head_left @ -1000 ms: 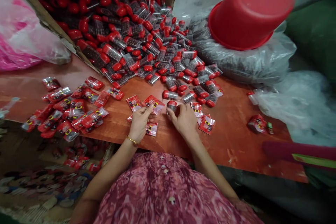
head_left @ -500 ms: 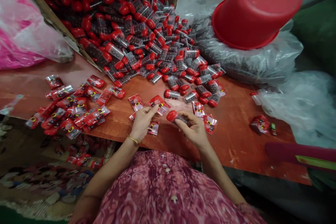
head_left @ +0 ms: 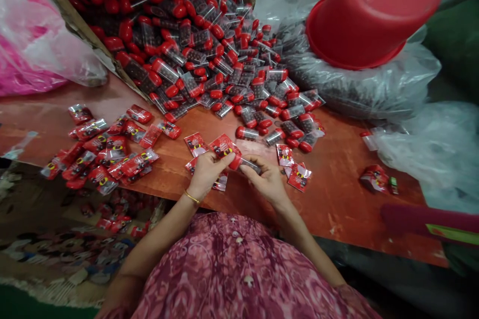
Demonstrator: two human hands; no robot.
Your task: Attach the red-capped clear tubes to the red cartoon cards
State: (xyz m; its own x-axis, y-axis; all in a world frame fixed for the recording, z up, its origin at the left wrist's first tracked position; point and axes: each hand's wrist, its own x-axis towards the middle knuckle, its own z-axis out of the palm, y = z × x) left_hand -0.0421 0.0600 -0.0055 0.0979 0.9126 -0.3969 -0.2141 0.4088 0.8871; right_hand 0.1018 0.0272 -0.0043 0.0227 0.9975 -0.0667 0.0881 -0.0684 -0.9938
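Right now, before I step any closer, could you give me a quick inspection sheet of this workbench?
Surface: orange-brown wooden table, scuffed.
Job's things: right hand pinches a red-capped clear tube; left hand, beside its cap, touches a red printed packet.
Clutter: loose packets at left; tubes heaped from a cardboard box.
Hands: both bare, gold bangle on the left wrist.
Cables: nothing seen.
Surroundings: upturned red plastic tub on a clear bag of dark items; pink plastic bag at far left.
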